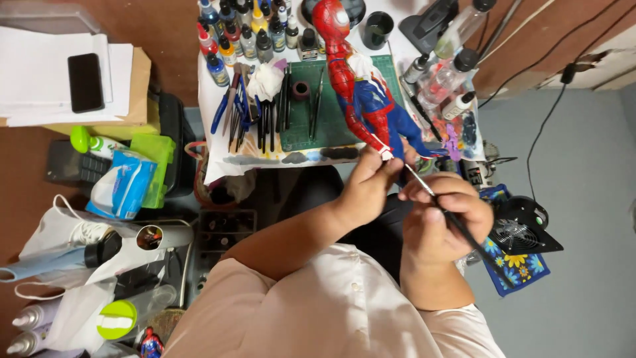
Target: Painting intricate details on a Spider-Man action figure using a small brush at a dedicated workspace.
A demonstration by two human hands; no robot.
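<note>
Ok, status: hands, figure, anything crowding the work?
Left hand grips the red-and-blue figure by its white hand. Right hand holds a fine brush, tip at that spot. Brushes and tools lie left on the mat, apart.

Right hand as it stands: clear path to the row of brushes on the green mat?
Probably not right now. The right hand grips a paintbrush, and the figure held by the left hand lies between it and the brushes on the green mat.
</note>
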